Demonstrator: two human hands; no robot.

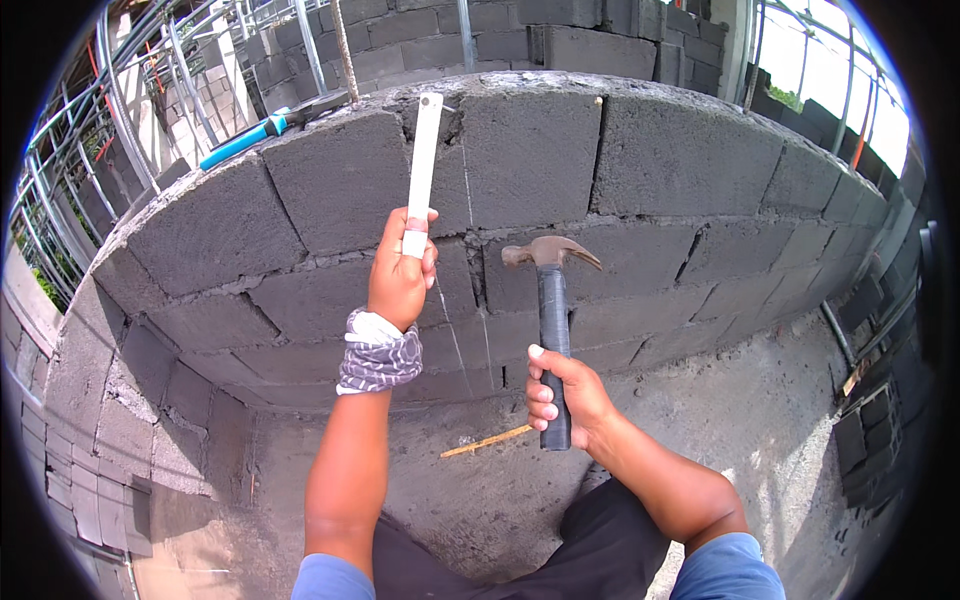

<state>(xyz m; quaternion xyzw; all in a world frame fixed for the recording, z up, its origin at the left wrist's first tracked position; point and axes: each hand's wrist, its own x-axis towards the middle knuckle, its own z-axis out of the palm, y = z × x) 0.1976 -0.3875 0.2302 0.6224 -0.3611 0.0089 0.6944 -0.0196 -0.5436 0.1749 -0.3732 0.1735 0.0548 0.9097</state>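
Observation:
My left hand point(400, 275) is closed around a flat white bar point(426, 155) with a small hole near its top end. The bar points up in front of the upper course of a grey block wall point(530, 150). A patterned grey cloth point(380, 350) wraps that wrist. In my right hand point(572, 395) is a claw hammer point(553, 310), gripped low on its black handle. Its rusty head is up, claw to the right, apart from the white bar. Thin pale lines run down the blocks between the two hands.
A tool with a blue handle point(245, 140) lies on the wall's top at the left. Upright steel rods point(345, 50) stand behind the wall. A thin wooden strip point(487, 441) rests on the concrete floor. Stacked blocks point(868, 440) are at the right.

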